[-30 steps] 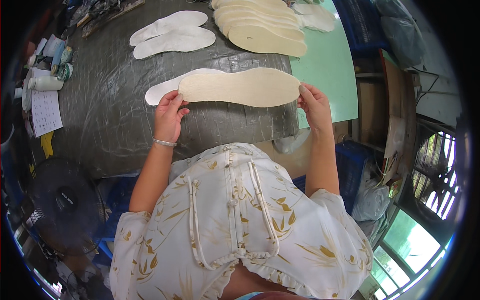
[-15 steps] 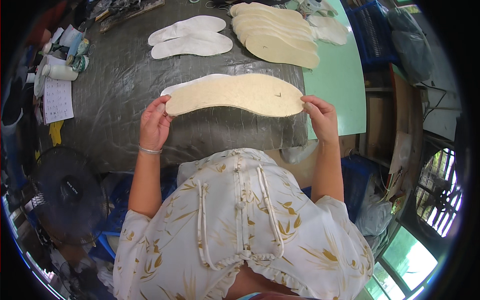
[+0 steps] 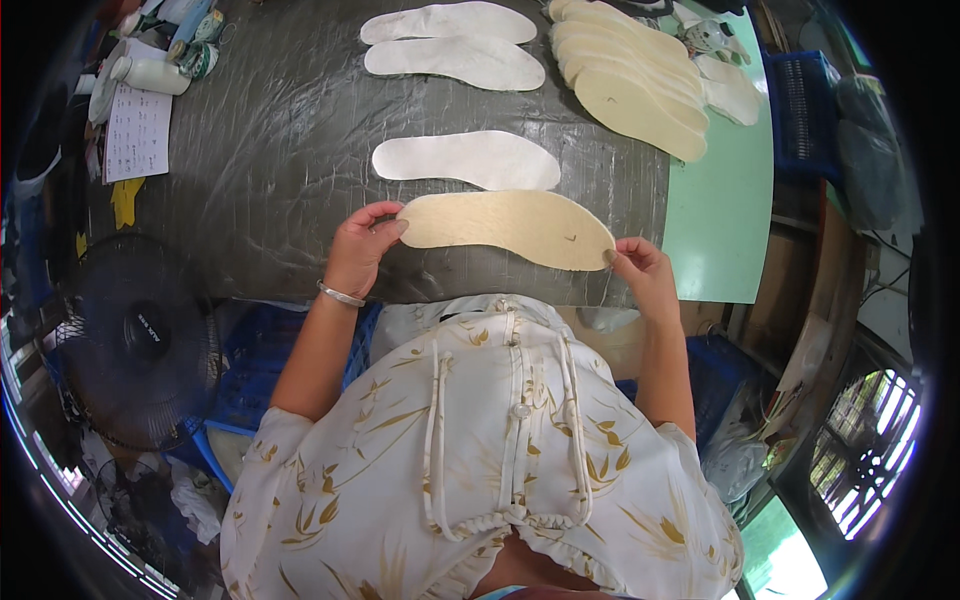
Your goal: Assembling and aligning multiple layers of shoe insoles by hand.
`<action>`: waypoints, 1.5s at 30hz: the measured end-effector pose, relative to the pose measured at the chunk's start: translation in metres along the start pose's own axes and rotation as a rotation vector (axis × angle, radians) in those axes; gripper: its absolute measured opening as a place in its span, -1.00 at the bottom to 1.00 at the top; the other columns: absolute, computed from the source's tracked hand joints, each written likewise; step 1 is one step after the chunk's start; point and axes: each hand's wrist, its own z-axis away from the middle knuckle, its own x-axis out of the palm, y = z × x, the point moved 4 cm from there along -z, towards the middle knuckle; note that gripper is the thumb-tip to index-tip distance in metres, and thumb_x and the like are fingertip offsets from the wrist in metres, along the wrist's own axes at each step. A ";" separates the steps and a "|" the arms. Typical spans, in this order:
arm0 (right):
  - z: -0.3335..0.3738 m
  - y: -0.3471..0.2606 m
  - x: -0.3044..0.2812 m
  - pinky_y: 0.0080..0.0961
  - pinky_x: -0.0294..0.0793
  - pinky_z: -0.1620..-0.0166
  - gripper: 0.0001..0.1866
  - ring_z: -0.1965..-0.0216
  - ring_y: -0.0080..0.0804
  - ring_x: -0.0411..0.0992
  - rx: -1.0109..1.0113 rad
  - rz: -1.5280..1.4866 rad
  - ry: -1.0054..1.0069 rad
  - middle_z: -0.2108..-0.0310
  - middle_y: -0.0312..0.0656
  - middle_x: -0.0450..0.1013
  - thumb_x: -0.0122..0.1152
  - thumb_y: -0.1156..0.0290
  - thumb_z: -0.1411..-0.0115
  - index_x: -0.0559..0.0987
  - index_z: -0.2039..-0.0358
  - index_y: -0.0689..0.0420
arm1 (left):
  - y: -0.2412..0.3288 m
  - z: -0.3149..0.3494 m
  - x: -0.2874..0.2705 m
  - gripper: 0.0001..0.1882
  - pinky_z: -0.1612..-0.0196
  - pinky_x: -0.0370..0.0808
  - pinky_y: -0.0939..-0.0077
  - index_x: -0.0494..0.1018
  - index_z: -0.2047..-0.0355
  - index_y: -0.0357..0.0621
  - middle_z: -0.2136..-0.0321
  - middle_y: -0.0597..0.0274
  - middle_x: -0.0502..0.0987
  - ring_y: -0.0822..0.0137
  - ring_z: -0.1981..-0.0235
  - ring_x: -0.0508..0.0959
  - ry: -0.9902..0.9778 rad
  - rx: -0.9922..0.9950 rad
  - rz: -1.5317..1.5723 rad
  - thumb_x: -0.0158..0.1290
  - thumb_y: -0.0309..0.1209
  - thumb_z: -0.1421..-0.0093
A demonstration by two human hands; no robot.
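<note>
A cream felt insole (image 3: pixel 500 220) with a small dark check-like mark is stretched crosswise between my two hands, near the table's front edge. My left hand (image 3: pixel 362 245) pinches its narrower end between thumb and fingers. At the wider end, my right hand (image 3: pixel 642 275) has thumb and fingers closed on the rim. Just beyond the held piece, a white insole (image 3: pixel 465 158) lies flat on the table, close to its far edge. Farther off lie two more white insoles (image 3: pixel 455 62), one partly over the other. A fanned stack of cream insoles (image 3: pixel 640 95) sits at the far right.
Dark plastic covers the table (image 3: pixel 260 190), with a green board (image 3: pixel 720 220) along its right side. White bottles (image 3: pixel 150 75) and a handwritten sheet (image 3: pixel 137 132) are at the far left. A black fan (image 3: pixel 140 340) stands left of me. Blue crates (image 3: pixel 800 110) stand at the right.
The held cream insole has come closer to me, so the white insole behind it now shows whole. My view has shifted, and the table's things appear farther right.
</note>
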 end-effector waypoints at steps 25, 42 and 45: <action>-0.059 -0.058 0.056 -0.67 0.39 0.26 -0.80 0.33 -0.67 0.42 -0.007 0.174 0.152 0.32 -0.35 0.55 0.27 0.35 -0.28 0.63 0.21 0.24 | 0.005 -0.108 -0.057 -0.52 0.44 0.46 0.65 0.38 0.00 -0.28 0.40 0.19 0.66 0.57 0.53 0.52 0.254 0.106 -0.341 0.29 -0.53 -0.08; -0.055 -0.106 0.074 -0.68 0.34 0.21 -0.88 0.31 -0.64 0.36 -0.036 0.124 0.078 0.22 -0.30 0.51 0.26 0.48 -0.28 0.58 0.25 0.27 | -0.004 -0.119 -0.074 -0.64 0.41 0.46 0.65 0.46 0.12 -0.26 0.41 0.19 0.68 0.55 0.47 0.56 0.277 0.078 -0.329 0.30 -0.52 -0.07; -0.056 -0.105 0.074 -0.68 0.35 0.19 -0.91 0.29 -0.64 0.37 -0.014 0.118 0.056 0.20 -0.29 0.51 0.25 0.51 -0.27 0.57 0.26 0.26 | -0.004 -0.120 -0.075 -0.65 0.41 0.46 0.65 0.46 0.13 -0.26 0.41 0.19 0.68 0.55 0.47 0.57 0.287 0.060 -0.341 0.29 -0.52 -0.08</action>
